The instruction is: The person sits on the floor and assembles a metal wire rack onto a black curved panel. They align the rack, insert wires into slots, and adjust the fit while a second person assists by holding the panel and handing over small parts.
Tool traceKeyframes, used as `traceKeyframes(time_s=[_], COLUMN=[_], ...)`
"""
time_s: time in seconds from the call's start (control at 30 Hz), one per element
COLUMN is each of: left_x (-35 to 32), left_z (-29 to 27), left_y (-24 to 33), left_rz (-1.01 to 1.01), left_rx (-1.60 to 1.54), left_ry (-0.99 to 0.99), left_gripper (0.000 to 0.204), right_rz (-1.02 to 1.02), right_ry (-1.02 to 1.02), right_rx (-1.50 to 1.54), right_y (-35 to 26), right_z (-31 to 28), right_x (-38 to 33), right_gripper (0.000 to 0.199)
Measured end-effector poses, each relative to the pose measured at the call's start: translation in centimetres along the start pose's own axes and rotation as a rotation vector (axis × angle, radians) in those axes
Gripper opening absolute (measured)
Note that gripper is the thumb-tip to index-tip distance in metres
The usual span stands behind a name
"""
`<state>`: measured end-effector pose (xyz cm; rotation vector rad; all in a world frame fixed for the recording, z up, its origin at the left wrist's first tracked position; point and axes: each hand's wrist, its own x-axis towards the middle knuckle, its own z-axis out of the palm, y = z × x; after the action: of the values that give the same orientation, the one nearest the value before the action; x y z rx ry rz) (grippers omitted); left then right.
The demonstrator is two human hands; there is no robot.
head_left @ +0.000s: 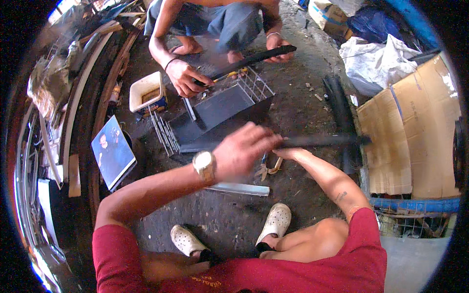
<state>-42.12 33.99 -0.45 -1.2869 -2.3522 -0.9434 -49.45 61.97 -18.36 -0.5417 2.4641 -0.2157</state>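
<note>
My left hand (244, 149), a watch on its wrist, is blurred and closed around the near end of a long dark bar (332, 141). The bar runs to the right, level above the ground. My right hand (289, 153) grips the same end from just below and is partly hidden by the left hand. Under both hands lie a pair of pliers (266, 169) and a flat dark metal sheet (205, 139). Across from me a squatting person holds another dark bar (254, 58) with both hands, over a dark metal box with a wire grid (256, 85).
A pale metal strip (240, 189) lies by my feet. A white tub (145, 90), several thin rods (165, 133) and a framed picture (112, 152) are on the left. Cardboard (415, 132), a white sack (378, 61) and a blue pipe (415, 205) are on the right.
</note>
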Motion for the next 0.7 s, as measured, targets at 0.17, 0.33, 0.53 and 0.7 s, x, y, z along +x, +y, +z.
traceKeyframes(time_s=[0.17, 0.33, 0.53, 0.7], left_x=[-9.4, -24.6, -34.5, -35.9], left_z=[0.9, 1.8, 2.0, 0.5], left_y=[5.9, 3.6, 1.2, -1.7], left_rz=[-0.639, -0.958, -1.142, -1.109], left_rx=[-0.258, -0.238, -0.161, 0.014], left_ry=[-0.309, -0.511, -0.869, -0.989], left_gripper=[0.044, 0.033, 0.031, 0.046], right_rz=[0.061, 0.111, 0.167, 0.060], right_ry=[-0.058, -0.016, -0.074, -0.031], right_rx=[-0.047, -0.122, -0.063, -0.030], right_y=[2.6, 7.2, 6.8, 2.9], right_z=[0.8, 2.0, 2.0, 1.0], right_x=[-1.5, -2.7, -3.0, -2.5], right_gripper=[0.037, 0.039, 0.038, 0.035])
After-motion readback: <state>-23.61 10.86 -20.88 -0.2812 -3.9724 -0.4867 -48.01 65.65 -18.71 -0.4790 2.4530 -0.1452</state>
